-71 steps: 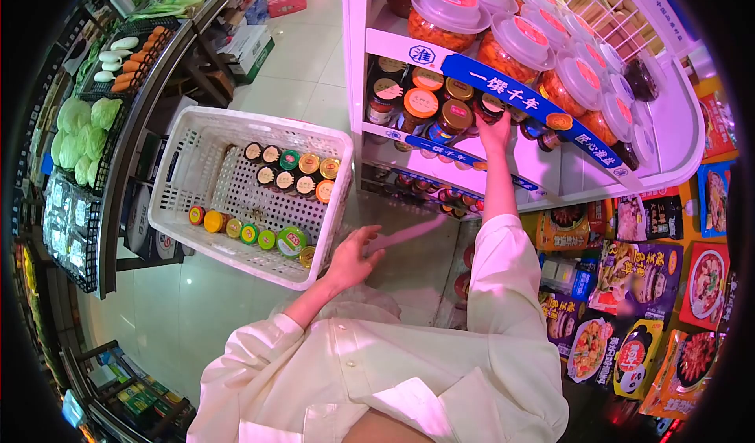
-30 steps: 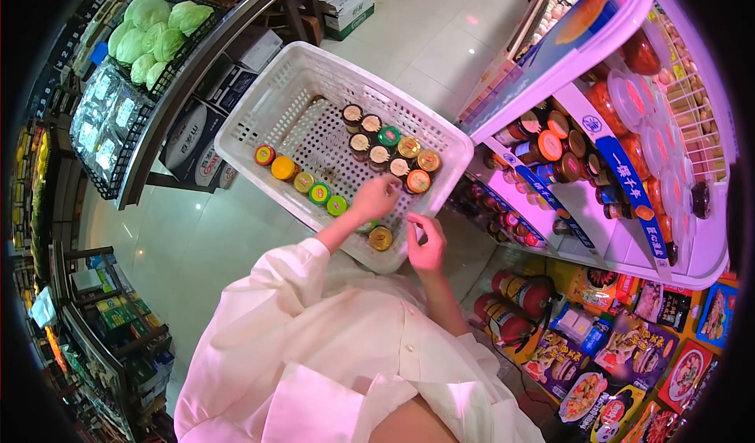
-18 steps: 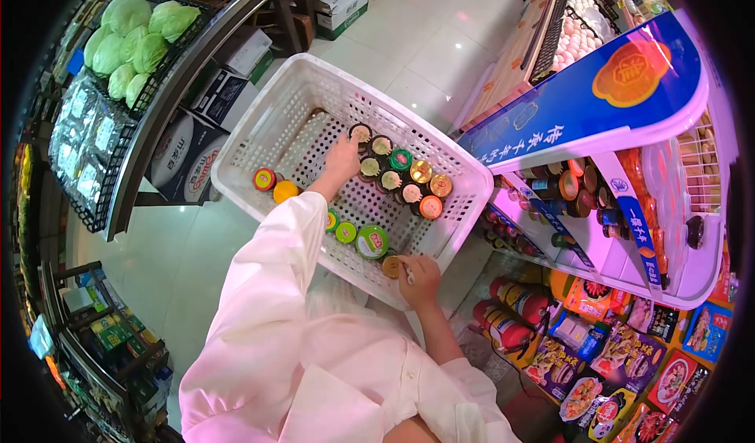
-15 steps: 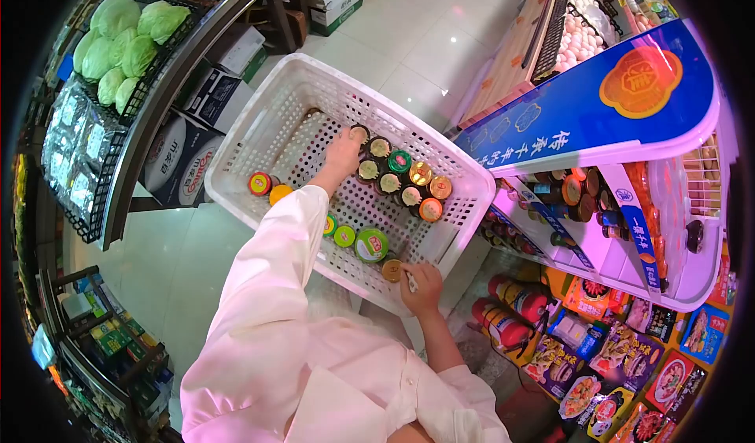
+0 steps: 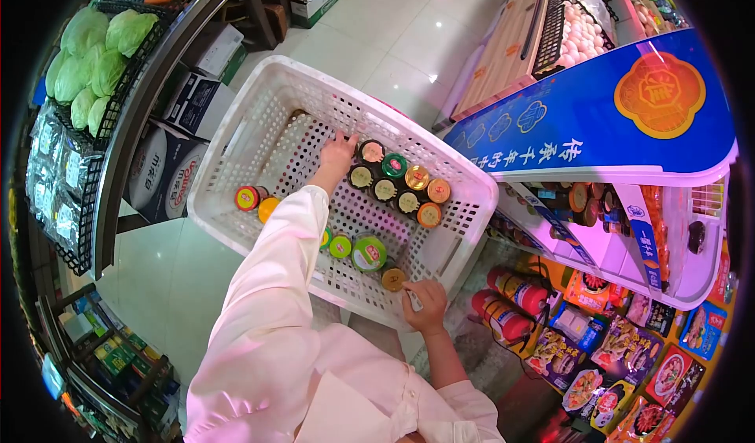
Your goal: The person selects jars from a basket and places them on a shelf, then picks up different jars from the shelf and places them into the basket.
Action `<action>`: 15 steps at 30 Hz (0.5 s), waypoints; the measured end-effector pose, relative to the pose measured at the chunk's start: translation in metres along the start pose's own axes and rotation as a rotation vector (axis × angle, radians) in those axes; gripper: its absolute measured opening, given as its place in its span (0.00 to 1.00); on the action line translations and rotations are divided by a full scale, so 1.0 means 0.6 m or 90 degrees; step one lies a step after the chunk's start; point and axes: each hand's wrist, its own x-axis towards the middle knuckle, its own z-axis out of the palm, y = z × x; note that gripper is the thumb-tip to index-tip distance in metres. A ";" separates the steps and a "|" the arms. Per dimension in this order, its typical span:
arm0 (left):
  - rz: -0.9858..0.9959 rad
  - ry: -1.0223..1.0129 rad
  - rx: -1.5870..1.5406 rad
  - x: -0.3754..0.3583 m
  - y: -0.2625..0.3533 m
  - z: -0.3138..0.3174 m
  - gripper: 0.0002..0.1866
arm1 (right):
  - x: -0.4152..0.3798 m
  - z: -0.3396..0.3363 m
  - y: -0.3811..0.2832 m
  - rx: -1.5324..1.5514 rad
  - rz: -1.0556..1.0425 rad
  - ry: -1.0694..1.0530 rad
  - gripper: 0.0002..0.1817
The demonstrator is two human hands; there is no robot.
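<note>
A white perforated plastic basket (image 5: 259, 73) stands in front of me with several lidded jars inside. My left hand (image 5: 336, 156) reaches down into it with fingers curled, left of a dark-lidded jar (image 5: 372, 152). Whatever lies under those fingers is hidden. Beside that jar, two rows of jars include a green-lidded jar (image 5: 394, 165) and a gold-lidded jar (image 5: 417, 178). My right hand (image 5: 426, 304) is closed on the basket's near right rim, its fingertips close to a brown-lidded jar (image 5: 394, 278). A larger green-lidded jar (image 5: 370, 252) and a red-and-yellow-lidded jar (image 5: 247, 198) stand along the near side.
To the right is a blue-topped display shelf (image 5: 582, 120) with jars on its tiers. Red fire extinguishers (image 5: 503, 317) and packaged foods (image 5: 629, 348) sit below it. Cabbages (image 5: 90, 65) fill a crate on the left stand, with cardboard boxes (image 5: 169, 171) underneath.
My view has shifted slightly. The lid at the left end of the far row, beside my left fingers before, no longer shows. My right hand stays at the rim.
</note>
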 end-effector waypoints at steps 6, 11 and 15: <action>-0.076 -0.085 -0.124 -0.059 -0.043 -0.033 0.34 | -0.003 0.001 -0.001 0.004 -0.008 0.007 0.12; -0.043 -0.119 -0.084 -0.138 -0.081 -0.118 0.37 | -0.011 0.004 0.006 0.012 -0.025 0.018 0.12; 0.039 -0.037 -0.166 -0.227 -0.095 -0.214 0.34 | -0.011 0.001 0.006 0.010 -0.039 0.011 0.13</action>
